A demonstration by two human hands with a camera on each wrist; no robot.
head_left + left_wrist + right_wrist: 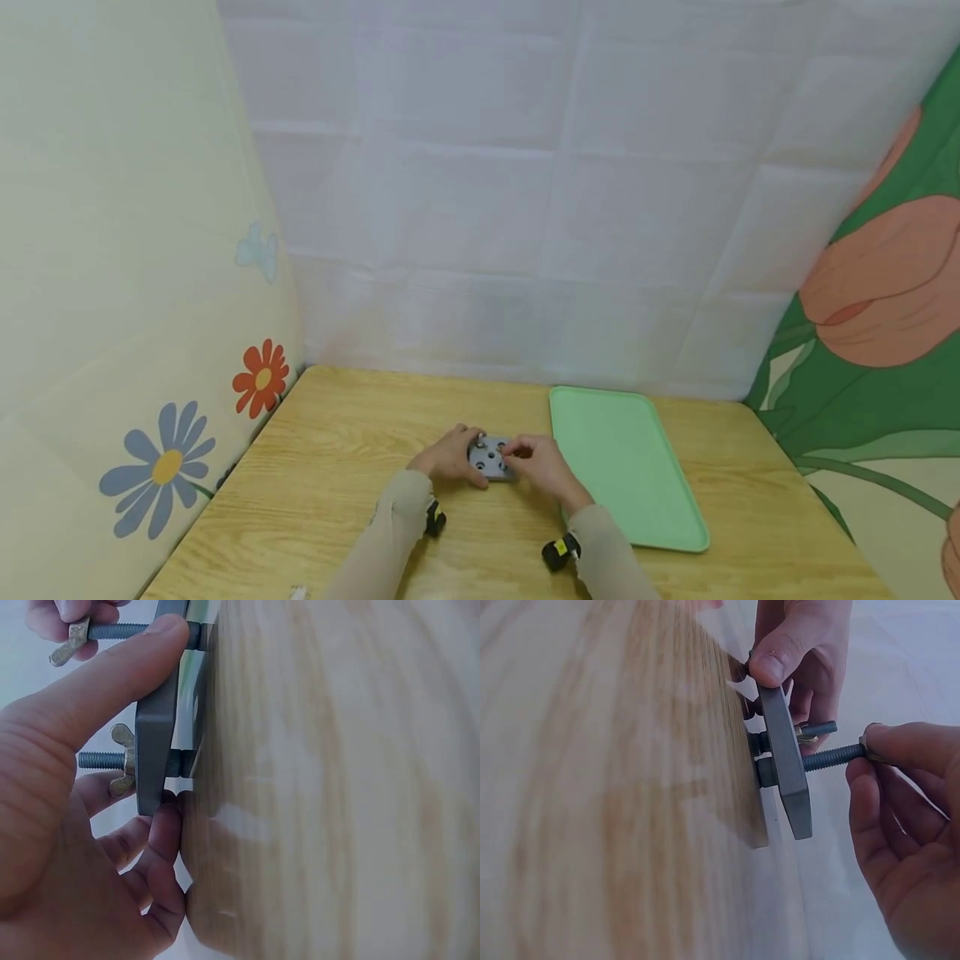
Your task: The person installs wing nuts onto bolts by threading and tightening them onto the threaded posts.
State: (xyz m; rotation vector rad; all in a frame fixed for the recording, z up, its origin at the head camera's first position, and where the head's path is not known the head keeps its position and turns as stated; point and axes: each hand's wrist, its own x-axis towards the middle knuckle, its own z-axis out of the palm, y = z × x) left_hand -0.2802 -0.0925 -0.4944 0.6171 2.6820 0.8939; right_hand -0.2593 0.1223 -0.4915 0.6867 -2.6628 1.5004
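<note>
A grey plate with several round holes lies between my hands near the middle of the table. My left hand grips its left side, thumb across the near edge. Bolts stand up through the plate, their heads beneath it at the tabletop. At the top end of one long threaded bolt, my right hand pinches a brass-coloured wing nut between thumb and fingertips. A second wing nut sits low on another bolt, right at the plate's face.
A light green tray lies just right of the plate, partly behind the right forearm. A small whitish object shows at the table's near left. White sheeting hangs behind the wood-grain table.
</note>
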